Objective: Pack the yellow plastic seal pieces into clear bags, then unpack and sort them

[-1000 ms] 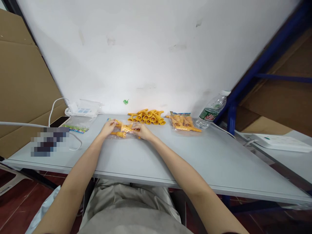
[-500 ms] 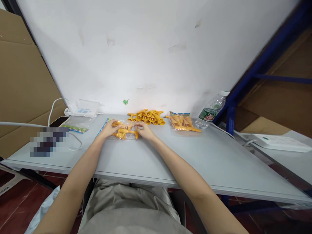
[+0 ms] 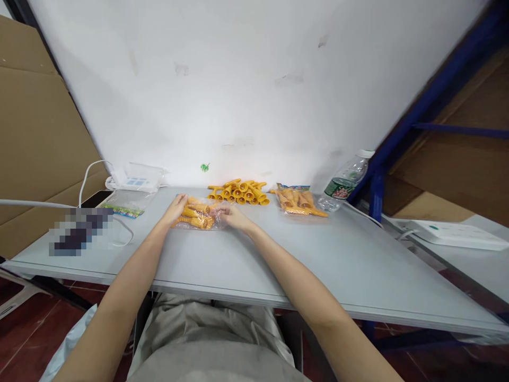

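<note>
A clear plastic bag (image 3: 218, 223) holding several yellow toy trumpets (image 3: 196, 211) lies on the table between my hands. My left hand (image 3: 174, 210) grips the bag's left end, its fingers closed. At the right end, my right hand (image 3: 236, 218) pinches the plastic with thumb and fingers. Just behind the bag, a pile of loose yellow trumpets (image 3: 242, 192) rests against the wall. The printed strip of the held bag does not show.
Another filled bag of trumpets (image 3: 296, 200) lies to the right, beside a leaning plastic bottle (image 3: 345, 183). An unfilled bag with a printed strip (image 3: 126, 206) and a white cable (image 3: 40, 203) are at left. A power strip (image 3: 457, 233) sits at far right.
The trumpets inside the bag have shifted left, toward my left hand. The bag's blue printed strip, visible before at its left end, no longer shows. My right hand now pinches the right end.
</note>
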